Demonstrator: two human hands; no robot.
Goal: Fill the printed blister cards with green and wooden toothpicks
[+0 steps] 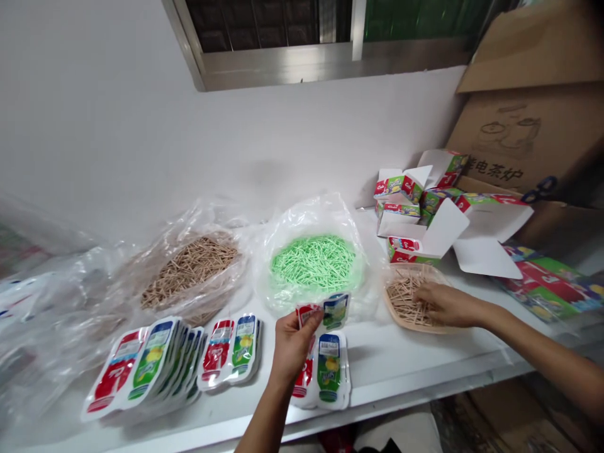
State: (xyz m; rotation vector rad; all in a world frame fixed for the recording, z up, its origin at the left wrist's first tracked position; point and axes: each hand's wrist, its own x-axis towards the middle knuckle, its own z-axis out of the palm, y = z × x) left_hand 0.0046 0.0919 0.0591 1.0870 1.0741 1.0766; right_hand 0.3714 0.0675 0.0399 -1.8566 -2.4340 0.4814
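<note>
My left hand (297, 343) pinches a bottle-shaped twin pack (336, 311), red on one side and blue-green on the other, raised and tilted over the table. Just below it a small stack of the same packs (329, 371) lies near the table's front edge. My right hand (431, 302) is down in a shallow peach-coloured basket (415, 327), its fingers curled on the short brown sticks (403, 299); the fingertips are partly hidden among them. Beyond the left hand, light green sticks (314, 261) fill a clear plastic bag (276, 233).
More brown sticks (193, 267) lie in an open plastic bag at left. A leaning row of packs (151, 365) and a short stack (229, 352) stand in front. Open printed boxes (401, 189) crowd the back right, beside a large cardboard carton (528, 132) and blue-handled scissors (540, 189).
</note>
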